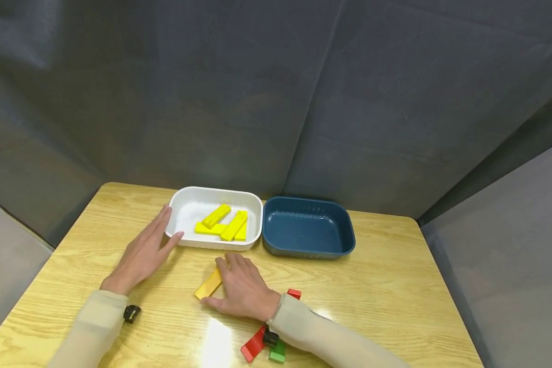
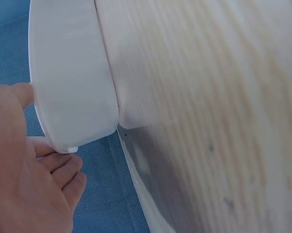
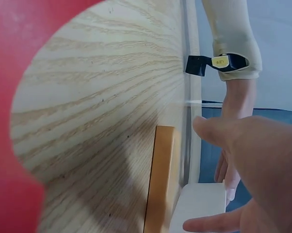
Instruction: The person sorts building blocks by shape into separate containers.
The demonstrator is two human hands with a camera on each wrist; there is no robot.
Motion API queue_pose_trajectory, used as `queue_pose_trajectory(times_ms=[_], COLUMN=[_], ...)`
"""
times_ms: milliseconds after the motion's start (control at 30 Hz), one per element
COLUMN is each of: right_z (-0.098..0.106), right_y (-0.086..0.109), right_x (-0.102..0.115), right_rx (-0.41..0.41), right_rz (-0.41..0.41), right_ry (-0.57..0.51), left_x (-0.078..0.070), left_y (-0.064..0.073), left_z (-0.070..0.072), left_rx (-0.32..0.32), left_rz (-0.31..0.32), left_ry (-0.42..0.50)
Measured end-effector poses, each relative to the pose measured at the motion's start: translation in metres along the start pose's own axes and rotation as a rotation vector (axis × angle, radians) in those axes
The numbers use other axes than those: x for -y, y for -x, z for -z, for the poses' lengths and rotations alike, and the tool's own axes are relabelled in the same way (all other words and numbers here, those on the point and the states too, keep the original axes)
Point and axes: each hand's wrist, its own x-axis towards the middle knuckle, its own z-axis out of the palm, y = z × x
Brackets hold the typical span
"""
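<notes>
My left hand [image 1: 142,255] is at the left end of the white tray [image 1: 184,214], fingers straight along its outer side and thumb at the near rim. In the left wrist view, the thumb meets the white rim and the fingertips lie near its corner. Several bright yellow blocks [image 1: 216,215] lie piled inside this tray. My right hand [image 1: 246,289] reaches low over an orange-yellow block [image 1: 209,284] on the table, thumb and fingers spread around it. The right wrist view shows that block [image 3: 160,179] lying flat on the wood, the hand beside it and not closed round it.
A dark blue tray [image 1: 308,230] stands right against the white one. Under and beside the right forearm lie a red block [image 1: 253,345], a green block [image 1: 277,351] and another red piece [image 1: 294,294]. Dark cloth [image 1: 211,92] hangs behind the wooden table [image 1: 386,296].
</notes>
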Motion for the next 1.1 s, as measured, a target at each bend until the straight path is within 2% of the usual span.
queue_pose_trajectory(times_ms=[200, 800, 1100], right_z=[-0.006, -0.008, -0.01], right_y=[-0.006, -0.018, -0.017], right_x=[0.002, 0.008, 0.012], right_rx=[0.013, 0.1, 0.099], right_rz=[-0.012, -0.054, -0.042], right_ry=[0.049, 0.093, 0.03], left_x=[0.001, 0.002, 0.001], left_y=[-0.001, -0.002, -0.001], left_z=[0.0, -0.001, -0.001], left_rx=[0.005, 0.018, 0.021], left_rz=[0.002, 0.022, 0.016], left_ry=[0.001, -0.004, -0.002])
